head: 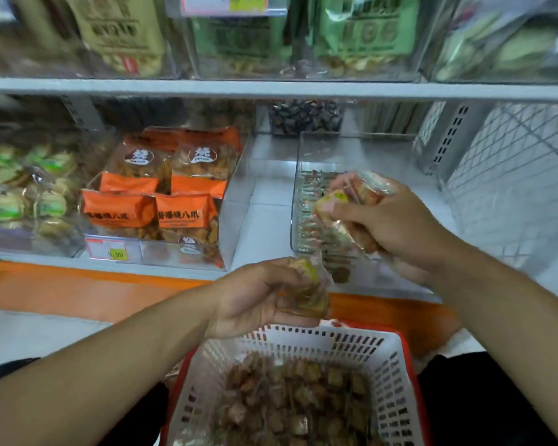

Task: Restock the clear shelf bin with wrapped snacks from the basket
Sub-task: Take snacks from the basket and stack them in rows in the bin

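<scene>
A white slotted basket (306,341) sits low in the middle, full of small brown wrapped snacks (298,400). My left hand (255,300) hovers just above its far rim and grips a bunch of wrapped snacks (310,284). My right hand (387,223) holds several more wrapped snacks (358,188) over the near end of the clear shelf bin (298,175). The bin stands on the lower shelf and has a layer of wrapped snacks at its bottom.
A clear bin of orange snack bags (161,194) stands left of the target bin, with green-wrapped cakes (23,191) further left. Bins of green and beige bags fill the upper shelf (271,88). A wire mesh panel (516,175) closes the right side.
</scene>
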